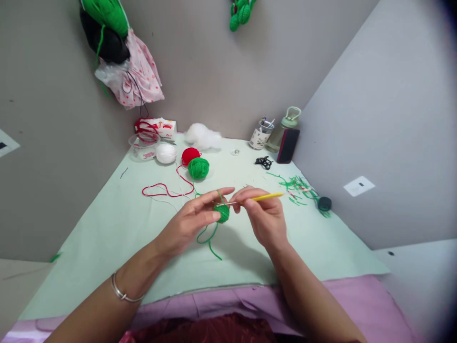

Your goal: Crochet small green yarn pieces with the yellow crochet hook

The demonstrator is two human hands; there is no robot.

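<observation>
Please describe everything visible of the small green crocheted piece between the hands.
The small green crocheted yarn piece is a rounded, knobbly lump of wool-like yarn. The left hand pinches it above the pale green table cover; the thin yellow crochet hook in the right hand meets its top. A loose green strand hangs below.

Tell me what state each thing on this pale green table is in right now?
Small green crocheted piece: pinched in the left hand.
Yellow-handled crochet hook: held in the right hand, tip at the piece.
Round green yarn ball: lying on the table, strand trailing.
Round red yarn ball: lying, strand unwound loose.
Clear green-lidded water bottle: upright, lid on.
Dark phone: propped against bottle.
</observation>
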